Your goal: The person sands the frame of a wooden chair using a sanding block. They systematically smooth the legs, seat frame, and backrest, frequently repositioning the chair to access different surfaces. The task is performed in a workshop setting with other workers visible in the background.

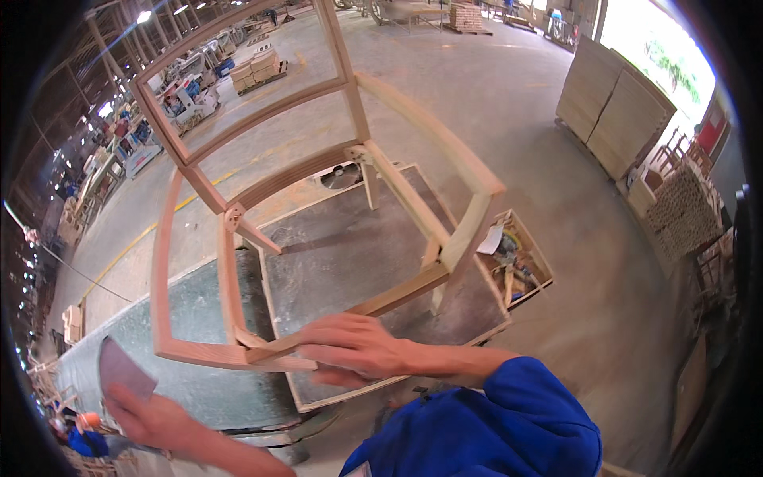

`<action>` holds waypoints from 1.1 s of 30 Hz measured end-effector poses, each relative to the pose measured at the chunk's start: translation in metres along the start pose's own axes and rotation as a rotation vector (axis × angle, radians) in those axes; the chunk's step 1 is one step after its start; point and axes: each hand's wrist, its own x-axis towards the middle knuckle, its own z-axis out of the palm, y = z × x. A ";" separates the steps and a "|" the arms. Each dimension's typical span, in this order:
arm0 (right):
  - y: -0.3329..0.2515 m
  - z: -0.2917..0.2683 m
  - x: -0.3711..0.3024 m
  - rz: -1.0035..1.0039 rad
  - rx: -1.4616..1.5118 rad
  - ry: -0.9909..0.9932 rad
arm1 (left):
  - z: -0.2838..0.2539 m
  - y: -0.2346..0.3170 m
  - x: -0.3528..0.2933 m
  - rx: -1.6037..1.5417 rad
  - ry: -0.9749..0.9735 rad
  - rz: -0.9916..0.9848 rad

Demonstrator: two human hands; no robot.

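Observation:
An unpainted wooden armchair frame stands in front of me, its tall back on the far side and its seat without a panel. My right hand has its fingers wrapped over the near rail of the frame, left of the rail's middle. Off to the left, beside the chair's near left corner, my left hand pinches a bent grey-purple sheet that looks like sandpaper. The sheet is apart from the wood. Beneath the chair is a dark-topped work board with a light wooden edge.
A green-topped surface adjoins the board at left. An open box of tools sits at its right side, and a round blade shows beyond the seat. Large stacked panels stand at far right. Another person in blue appears at lower left.

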 end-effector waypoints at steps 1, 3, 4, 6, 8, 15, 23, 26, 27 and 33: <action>-0.002 -0.031 -0.008 -0.064 -0.066 0.074 | 0.002 0.056 -0.031 -0.270 0.074 -0.448; 0.027 -0.104 -0.054 -0.111 -0.359 0.386 | 0.030 0.158 -0.075 -0.739 0.025 -0.056; 0.036 -0.123 -0.065 -0.001 -0.417 0.562 | 0.043 0.203 -0.095 -0.944 -0.056 0.137; 0.047 -0.159 -0.057 0.335 -0.334 0.803 | 0.076 0.281 -0.129 -1.353 -0.132 0.188; 0.055 -0.183 -0.036 0.646 0.180 0.642 | 0.093 0.330 -0.150 -1.474 -0.375 0.367; 0.102 -0.177 -0.062 0.741 0.900 0.470 | 0.139 0.370 -0.160 -1.604 -0.795 0.370; 0.129 -0.166 -0.098 0.824 0.937 0.506 | 0.132 0.369 -0.175 -1.580 -0.859 0.348; 0.127 -0.162 -0.082 0.773 0.875 0.387 | 0.186 0.366 -0.145 -1.378 -0.834 0.389; 0.129 -0.165 -0.082 0.782 0.854 0.395 | 0.202 0.373 -0.137 -1.374 -0.857 0.377; 0.125 -0.171 -0.089 0.814 0.774 0.511 | 0.129 0.371 -0.160 -1.597 -0.802 0.509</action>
